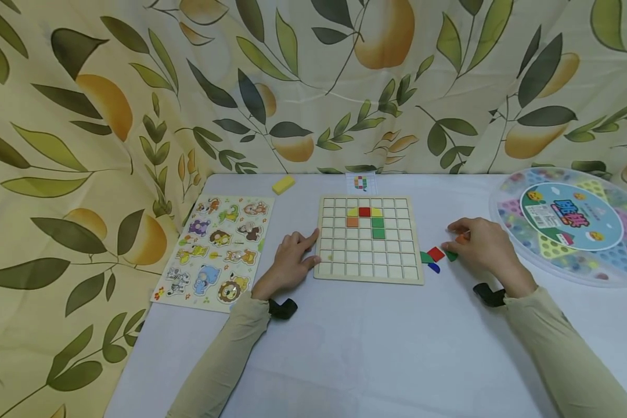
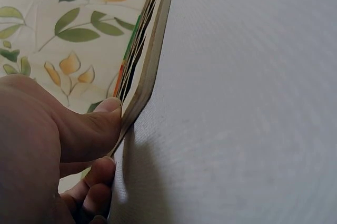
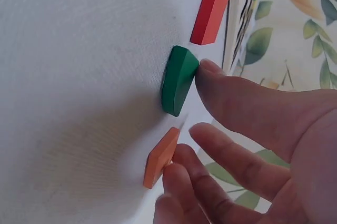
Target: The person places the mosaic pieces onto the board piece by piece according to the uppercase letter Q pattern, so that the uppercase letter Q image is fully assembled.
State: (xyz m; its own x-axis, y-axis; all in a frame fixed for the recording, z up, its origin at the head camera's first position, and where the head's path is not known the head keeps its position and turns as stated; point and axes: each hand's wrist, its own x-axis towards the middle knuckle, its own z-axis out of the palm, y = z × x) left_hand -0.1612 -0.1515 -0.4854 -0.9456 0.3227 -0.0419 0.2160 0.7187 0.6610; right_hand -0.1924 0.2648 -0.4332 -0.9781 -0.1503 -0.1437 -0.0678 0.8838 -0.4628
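Against the left edge of a wooden grid board, my left hand rests with index finger and thumb spread along the frame. Its thumb touches the rim in the left wrist view. On the board sit a red square, yellow pieces on both sides of it, an orange square and two green squares. My right hand is over loose pieces right of the board. Its thumb tip touches a green piece, while the other fingers are at an orange piece.
A loose red piece, a blue piece and another green piece lie beside the board. Behind it is a pattern card. An animal puzzle sheet and yellow block are left; a round game box stands right.
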